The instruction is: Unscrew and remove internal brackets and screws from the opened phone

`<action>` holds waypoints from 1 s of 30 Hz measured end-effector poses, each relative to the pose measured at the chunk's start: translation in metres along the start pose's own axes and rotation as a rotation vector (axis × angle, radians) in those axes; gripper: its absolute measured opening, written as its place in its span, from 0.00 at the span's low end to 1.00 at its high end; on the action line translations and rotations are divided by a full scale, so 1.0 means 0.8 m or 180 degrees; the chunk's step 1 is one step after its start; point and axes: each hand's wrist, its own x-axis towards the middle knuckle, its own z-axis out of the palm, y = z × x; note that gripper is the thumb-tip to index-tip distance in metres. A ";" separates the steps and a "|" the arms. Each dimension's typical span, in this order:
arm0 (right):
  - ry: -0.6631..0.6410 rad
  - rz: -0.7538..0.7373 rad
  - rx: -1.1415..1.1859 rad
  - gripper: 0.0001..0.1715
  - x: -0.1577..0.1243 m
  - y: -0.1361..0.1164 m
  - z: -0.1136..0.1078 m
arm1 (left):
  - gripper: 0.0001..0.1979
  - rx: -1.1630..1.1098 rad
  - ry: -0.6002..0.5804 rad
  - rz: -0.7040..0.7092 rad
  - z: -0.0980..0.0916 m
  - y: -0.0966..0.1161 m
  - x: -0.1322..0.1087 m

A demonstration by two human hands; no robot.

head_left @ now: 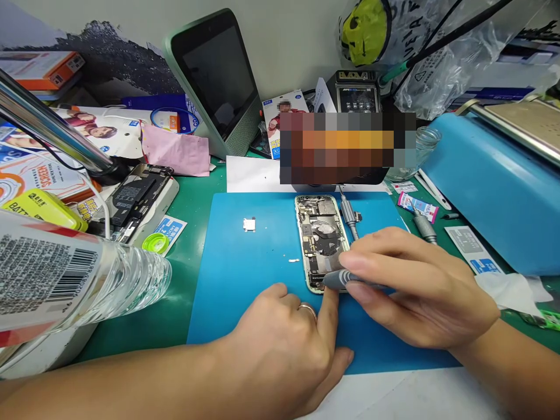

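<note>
An opened phone (321, 239) lies on the blue mat (236, 280), its inner parts showing. My right hand (411, 280) grips a grey pointed tool (339, 279) between thumb and fingers, its tip at the phone's lower edge. My left hand (293, 338), with a ring on one finger, rests on the mat below the phone; one finger reaches the phone's bottom edge and the others are curled. What lies under that palm is hidden. A screwdriver (349, 216) lies beside the phone's upper right. A small metal plate (249, 224) is on the mat's left part.
A clear bottle (131, 280) fills the near left. Behind it lies another opened phone (135, 198). A device with a screen (219, 70) stands at the back. To the right are a second screwdriver (424, 226), a glass jar (415, 154) and a crumpled tissue (510, 291).
</note>
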 end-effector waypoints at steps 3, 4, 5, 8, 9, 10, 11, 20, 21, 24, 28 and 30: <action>0.0003 -0.0066 0.0017 0.23 -0.001 0.001 0.001 | 0.12 0.0010 -0.0054 -0.0006 0.000 0.002 -0.001; -0.0015 -0.0063 0.0075 0.25 -0.002 0.001 0.002 | 0.12 0.0011 -0.0056 -0.0007 -0.001 0.002 -0.002; -0.0025 -0.0042 0.0152 0.27 -0.003 0.001 0.004 | 0.12 0.0009 -0.0051 -0.0009 -0.001 0.003 -0.002; -0.0045 0.0052 0.0363 0.30 -0.005 0.001 0.009 | 0.11 0.0005 -0.0032 -0.0027 -0.002 0.003 -0.003; -0.0032 0.0051 0.0418 0.29 -0.006 0.000 0.010 | 0.11 -0.0001 -0.0021 -0.0026 -0.001 0.003 -0.002; -0.0023 0.0036 0.0468 0.28 -0.007 0.000 0.012 | 0.11 -0.0008 -0.0008 -0.0033 -0.001 0.002 -0.002; -0.0028 0.0020 0.0502 0.27 -0.007 0.000 0.012 | 0.10 -0.0021 0.0013 -0.0038 -0.001 0.002 -0.002; -0.0061 0.0049 0.0510 0.21 -0.011 -0.003 0.012 | 0.09 -0.0006 0.0292 -0.0036 0.005 0.003 0.000; -0.0047 0.0055 0.0495 0.21 -0.012 -0.004 0.012 | 0.09 -0.0002 0.0298 -0.0027 0.005 0.003 0.000; -0.0021 0.0065 0.0446 0.21 -0.013 -0.004 0.013 | 0.08 0.0012 0.0308 -0.0034 0.005 0.002 -0.001; -0.0002 0.0037 0.0434 0.20 -0.013 -0.003 0.013 | 0.08 0.0003 0.0450 -0.0021 0.007 0.000 0.001; 0.0028 0.0023 0.0417 0.20 -0.013 -0.002 0.013 | 0.09 0.0025 0.0555 -0.0005 0.009 0.000 0.003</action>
